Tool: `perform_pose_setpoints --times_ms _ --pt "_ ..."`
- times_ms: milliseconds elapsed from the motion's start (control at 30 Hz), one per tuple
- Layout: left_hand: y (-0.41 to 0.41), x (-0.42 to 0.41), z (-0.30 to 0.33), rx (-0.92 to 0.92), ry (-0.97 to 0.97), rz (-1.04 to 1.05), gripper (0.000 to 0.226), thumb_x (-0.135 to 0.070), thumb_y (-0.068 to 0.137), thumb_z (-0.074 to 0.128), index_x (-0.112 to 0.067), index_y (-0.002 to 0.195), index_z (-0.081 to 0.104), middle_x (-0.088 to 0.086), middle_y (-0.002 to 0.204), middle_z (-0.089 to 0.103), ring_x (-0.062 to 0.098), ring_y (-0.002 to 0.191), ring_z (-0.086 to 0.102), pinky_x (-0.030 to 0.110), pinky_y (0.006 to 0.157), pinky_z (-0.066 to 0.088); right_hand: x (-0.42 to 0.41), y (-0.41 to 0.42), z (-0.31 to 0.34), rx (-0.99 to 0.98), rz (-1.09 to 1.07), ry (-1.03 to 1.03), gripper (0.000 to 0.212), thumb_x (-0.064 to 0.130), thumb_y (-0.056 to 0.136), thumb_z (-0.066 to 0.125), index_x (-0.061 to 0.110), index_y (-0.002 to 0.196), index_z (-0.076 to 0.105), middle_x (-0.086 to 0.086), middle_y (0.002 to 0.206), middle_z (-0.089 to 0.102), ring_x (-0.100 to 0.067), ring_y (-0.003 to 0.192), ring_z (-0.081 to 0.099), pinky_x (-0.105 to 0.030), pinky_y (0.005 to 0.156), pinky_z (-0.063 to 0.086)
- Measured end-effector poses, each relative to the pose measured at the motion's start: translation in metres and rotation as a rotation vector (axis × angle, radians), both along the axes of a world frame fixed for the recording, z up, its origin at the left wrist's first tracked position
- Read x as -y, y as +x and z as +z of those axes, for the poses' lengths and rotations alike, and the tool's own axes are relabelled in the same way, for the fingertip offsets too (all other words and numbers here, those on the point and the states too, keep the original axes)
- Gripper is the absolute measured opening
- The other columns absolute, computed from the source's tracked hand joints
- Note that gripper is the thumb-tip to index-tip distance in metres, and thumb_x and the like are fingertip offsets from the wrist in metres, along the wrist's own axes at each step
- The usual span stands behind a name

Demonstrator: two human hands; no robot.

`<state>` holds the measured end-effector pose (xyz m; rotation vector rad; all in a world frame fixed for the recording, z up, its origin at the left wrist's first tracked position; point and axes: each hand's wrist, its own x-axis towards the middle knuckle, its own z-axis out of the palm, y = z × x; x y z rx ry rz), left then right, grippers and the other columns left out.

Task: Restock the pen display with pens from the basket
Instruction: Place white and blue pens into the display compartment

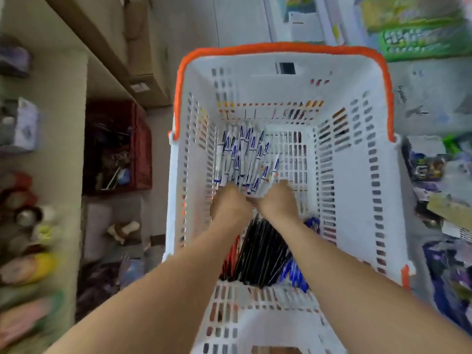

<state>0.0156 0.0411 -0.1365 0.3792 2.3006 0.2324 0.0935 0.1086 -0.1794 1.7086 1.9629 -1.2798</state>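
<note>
You're at the pickup step: both hands, left [229, 203] and right [277, 200], curl round the white pens [242, 159] deep in the basket [357, 175]. Next, lift the bunch together.

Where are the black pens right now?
In the head view, the black pens lie at the near end of the basket, under the forearms, between red pens and blue pens.

Whole frame motion-blurred. Fingers of both hands [251, 203] hidden, curled under at near ends of white pens [242, 159], so grip unclear. Black pens [263, 254] partly behind forearms. Shelf goods left/right smeared, unreadable. Basket [357, 190] near wall cut by bottom edge.
</note>
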Motion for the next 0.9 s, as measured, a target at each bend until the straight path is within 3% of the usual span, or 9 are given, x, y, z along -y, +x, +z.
perform_pose_setpoints --times_ms 133,233,300,433,533,733,800,867,900 --pt "0.000 -0.004 -0.021 -0.130 0.042 -0.014 0.025 -0.007 0.091 0.062 -0.009 0.113 0.051 0.012 0.110 0.062 0.033 0.100 0.063 0.047 0.084 0.055 -0.002 -0.005 -0.009 0.014 0.079 0.140 0.109 0.049 0.070 0.089 0.002 0.149 0.031 -0.013 0.135 0.059 -0.030 0.119 0.061 -0.035 0.087 0.051" --pt "0.007 0.000 -0.031 -0.174 0.165 0.004 0.027 0.000 0.089 0.053 -0.010 0.114 0.049 0.005 0.105 0.058 0.031 0.096 0.060 0.041 0.074 0.051 -0.008 0.000 -0.022 -0.041 0.081 0.220 0.070 0.043 0.079 0.084 0.006 0.128 0.052 -0.005 0.096 0.063 -0.023 0.088 0.063 -0.025 0.062 0.042" --pt "0.012 0.005 -0.037 -0.172 0.208 0.063 0.028 0.000 0.094 0.041 -0.012 0.118 0.049 -0.008 0.098 0.053 0.023 0.094 0.055 0.029 0.066 0.040 -0.015 0.004 -0.026 -0.087 0.047 0.246 0.034 0.033 0.086 0.079 0.011 0.098 0.056 0.003 0.078 0.057 -0.016 0.068 0.056 -0.021 0.049 0.032" --pt "0.016 0.010 -0.045 -0.159 0.233 0.042 0.041 -0.002 0.097 0.044 -0.018 0.134 0.043 0.005 0.128 0.057 0.023 0.106 0.056 0.027 0.077 0.034 -0.043 0.000 -0.017 -0.235 -0.017 0.320 0.006 0.011 0.092 0.070 0.010 0.091 0.065 0.001 0.076 0.063 -0.009 0.062 0.056 -0.016 0.055 0.038" --pt "0.020 0.010 -0.042 -0.119 0.268 0.035 0.054 -0.001 0.096 0.031 -0.027 0.144 0.037 0.002 0.140 0.052 0.023 0.117 0.055 0.026 0.086 0.040 -0.058 -0.013 -0.016 -0.273 -0.007 0.333 0.008 0.011 0.093 0.071 0.006 0.089 0.066 -0.005 0.078 0.063 -0.016 0.065 0.056 -0.025 0.064 0.046" --pt "0.007 -0.002 -0.055 -0.172 0.353 0.075 0.038 0.001 0.096 0.045 -0.016 0.130 0.052 0.008 0.118 0.061 0.028 0.104 0.059 0.028 0.074 0.036 -0.064 -0.036 -0.023 -0.296 -0.155 0.307 0.034 0.026 0.095 0.064 0.010 0.068 0.051 -0.003 0.061 0.050 -0.012 0.052 0.041 -0.027 0.056 0.028" --pt "0.007 -0.008 -0.054 -0.168 0.415 0.084 0.039 0.004 0.094 0.048 -0.013 0.128 0.055 0.007 0.115 0.064 0.025 0.102 0.060 0.028 0.075 0.038 -0.058 -0.046 -0.019 -0.271 -0.190 0.185 0.042 0.047 0.088 0.070 0.007 0.093 0.058 -0.011 0.094 0.059 -0.015 0.076 0.050 -0.027 0.066 0.040" --pt "0.006 -0.015 -0.051 -0.160 0.457 0.085 0.041 0.007 0.089 0.053 -0.011 0.125 0.058 0.005 0.109 0.066 0.022 0.097 0.061 0.030 0.077 0.044 -0.052 -0.056 -0.017 -0.196 -0.133 0.119 0.087 0.060 0.076 0.078 0.001 0.132 0.046 -0.014 0.129 0.044 -0.024 0.110 0.048 -0.036 0.090 0.049" --pt "0.006 -0.018 -0.051 -0.126 0.482 0.109 0.042 0.008 0.088 0.053 -0.011 0.125 0.058 0.002 0.105 0.066 0.019 0.092 0.060 0.030 0.077 0.046 -0.049 -0.060 -0.017 -0.162 -0.108 0.145 0.098 0.061 0.073 0.081 -0.001 0.137 0.040 -0.016 0.135 0.039 -0.029 0.120 0.045 -0.041 0.098 0.048"
